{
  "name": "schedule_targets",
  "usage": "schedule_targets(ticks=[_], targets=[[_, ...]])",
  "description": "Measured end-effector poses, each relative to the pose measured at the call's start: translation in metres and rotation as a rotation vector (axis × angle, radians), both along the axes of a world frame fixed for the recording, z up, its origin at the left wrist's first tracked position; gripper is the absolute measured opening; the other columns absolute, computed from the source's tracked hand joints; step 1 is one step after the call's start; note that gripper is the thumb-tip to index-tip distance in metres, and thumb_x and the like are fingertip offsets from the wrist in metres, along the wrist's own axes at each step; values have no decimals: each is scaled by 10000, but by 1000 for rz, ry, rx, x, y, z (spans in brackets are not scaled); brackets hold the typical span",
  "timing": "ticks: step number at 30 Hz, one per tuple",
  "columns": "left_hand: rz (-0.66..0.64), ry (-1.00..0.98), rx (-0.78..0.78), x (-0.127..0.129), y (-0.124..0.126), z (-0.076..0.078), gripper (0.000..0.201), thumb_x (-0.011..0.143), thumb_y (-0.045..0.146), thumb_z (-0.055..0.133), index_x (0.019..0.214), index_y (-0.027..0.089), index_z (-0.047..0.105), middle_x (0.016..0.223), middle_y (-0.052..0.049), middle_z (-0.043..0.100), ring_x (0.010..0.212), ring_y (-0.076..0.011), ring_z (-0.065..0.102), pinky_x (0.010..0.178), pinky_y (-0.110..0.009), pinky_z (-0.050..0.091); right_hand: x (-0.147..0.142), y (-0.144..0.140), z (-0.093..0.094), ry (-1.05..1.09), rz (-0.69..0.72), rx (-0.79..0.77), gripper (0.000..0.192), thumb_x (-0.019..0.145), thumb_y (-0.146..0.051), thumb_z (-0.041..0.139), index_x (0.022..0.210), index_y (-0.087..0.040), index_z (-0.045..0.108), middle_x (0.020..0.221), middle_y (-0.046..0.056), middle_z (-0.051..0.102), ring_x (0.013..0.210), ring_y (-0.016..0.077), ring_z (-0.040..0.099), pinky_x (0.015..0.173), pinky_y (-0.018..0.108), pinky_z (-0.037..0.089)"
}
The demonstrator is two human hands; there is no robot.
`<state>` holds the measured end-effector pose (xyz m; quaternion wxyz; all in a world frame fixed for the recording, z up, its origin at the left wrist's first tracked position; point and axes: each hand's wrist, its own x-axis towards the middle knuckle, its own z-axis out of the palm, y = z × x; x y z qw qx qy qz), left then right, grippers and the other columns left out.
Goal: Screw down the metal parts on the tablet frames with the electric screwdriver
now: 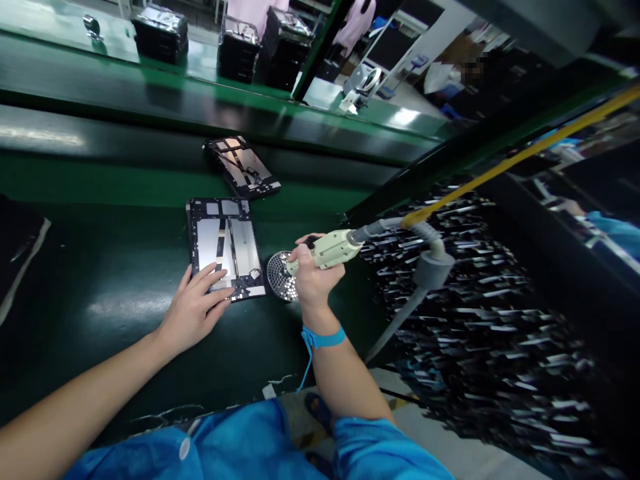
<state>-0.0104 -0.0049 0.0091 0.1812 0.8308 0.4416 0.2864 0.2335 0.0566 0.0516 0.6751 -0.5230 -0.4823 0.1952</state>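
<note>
An opened tablet chassis (pixel 225 243) lies flat on the dark green work surface in front of me. My left hand (pixel 193 310) rests on its near edge, fingers spread over the lower corner. My right hand (pixel 313 277) grips a cream electric screwdriver (pixel 330 249), its tip pointing down over a round perforated screw dish (pixel 277 273) just right of the tablet. A grey hose and a yellow cable (pixel 500 170) run from the tool's rear up to the right. A blue strap (pixel 323 338) circles my right wrist.
A second opened tablet chassis (pixel 243 167) lies farther back on the green belt (pixel 125 180). Stacks of black trays (pixel 160 33) stand on the far bench. A blurred dark rack (pixel 480 320) fills the right side. A dark mat (pixel 17 240) sits at the left edge.
</note>
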Motion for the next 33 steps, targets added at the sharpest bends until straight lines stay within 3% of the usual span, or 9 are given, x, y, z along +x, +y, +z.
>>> schedule_targets(ticks=[7, 14, 19, 33], targets=[[0, -4, -10, 0, 0, -5, 263, 1014, 292, 579, 1241, 262, 709, 1465, -94, 623, 1475, -335, 459, 1218, -709, 279, -14, -11, 21, 55, 25, 77, 143, 872, -291, 692, 949, -207, 605, 797, -18, 658, 497, 114, 606, 510, 286, 519], [-1, -17, -6, 0, 1, -4, 295, 1007, 291, 588, 1287, 230, 658, 1460, -119, 623, 1465, -326, 470, 1228, -681, 272, -59, -35, 24, 111, 379, 48, 197, 884, -324, 694, 1045, -256, 604, 938, -2, 680, 521, 112, 642, 506, 291, 554], [-6, -29, -24, 0, 1, -3, 326, 996, 275, 600, 1319, 251, 639, 1470, -111, 617, 1477, -330, 452, 1227, -681, 260, -75, -41, 15, 109, 518, 50, 258, 908, -324, 697, 1136, -276, 583, 987, 6, 699, 547, 114, 661, 552, 310, 594], [-13, -62, -42, 1, 1, -2, 353, 963, 260, 642, 1316, 261, 652, 1468, -108, 613, 1475, -339, 450, 1229, -693, 248, -82, -42, 10, 140, 561, 63, 259, 920, -249, 691, 1158, -265, 589, 1007, 15, 696, 571, 108, 665, 549, 289, 587]])
